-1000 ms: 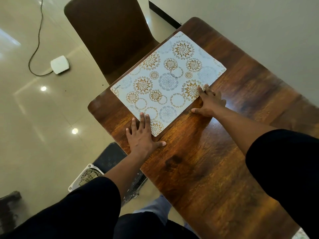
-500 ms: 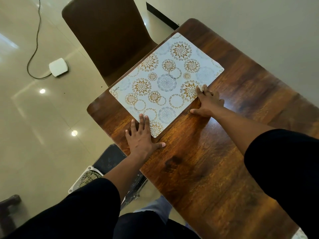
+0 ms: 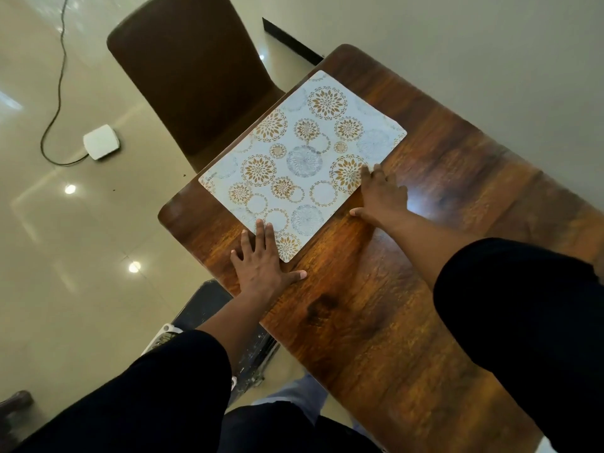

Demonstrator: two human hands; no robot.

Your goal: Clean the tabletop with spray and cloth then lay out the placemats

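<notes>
A pale placemat (image 3: 304, 158) with gold and grey flower rings lies flat at the far end of the dark wooden table (image 3: 376, 305). My left hand (image 3: 263, 259) lies flat with straight fingers, its fingertips on the mat's near corner and the palm on the wood. My right hand (image 3: 380, 194) presses flat at the mat's right edge, fingertips on the mat. No spray bottle or cloth shows in view.
A brown chair (image 3: 192, 76) stands at the table's far end, behind the mat. A white box (image 3: 100, 142) with a black cable lies on the shiny floor at left. A dark stool (image 3: 209, 308) sits below the table's left edge. A wall runs along the right.
Both hands stay flat on the placemat's near edges. The mat and hands have barely shifted; mainly the view has drifted slightly.
</notes>
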